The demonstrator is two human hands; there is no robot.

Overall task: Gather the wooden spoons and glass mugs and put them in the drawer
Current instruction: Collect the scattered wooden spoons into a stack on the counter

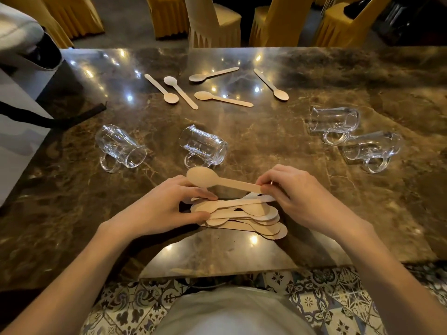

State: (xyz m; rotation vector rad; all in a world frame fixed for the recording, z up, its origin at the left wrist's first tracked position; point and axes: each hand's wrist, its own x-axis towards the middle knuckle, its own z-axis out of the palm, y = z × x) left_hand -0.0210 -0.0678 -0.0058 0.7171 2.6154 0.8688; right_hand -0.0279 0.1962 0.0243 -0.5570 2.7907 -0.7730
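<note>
One big glossy brown marble table (254, 131) takes up pretty much the whole shot, with yellow skirted chairs (169, 18) lined up behind it. Four clear glass mugs with handles are all tipped on their sides: one at left (120, 147), one in the middle (204, 146), and two close together at right (335, 123) (373, 148). Closer in, the left hand (162, 209) is clamped on a messy stack of flat pale wooden spoons (242, 217) resting on the table, while the right hand (302, 199) pinches the handle end of a single wooden spoon (219, 180) just above that stack. Five more loose wooden spoons (222, 99) lie scattered toward the far edge.
</note>
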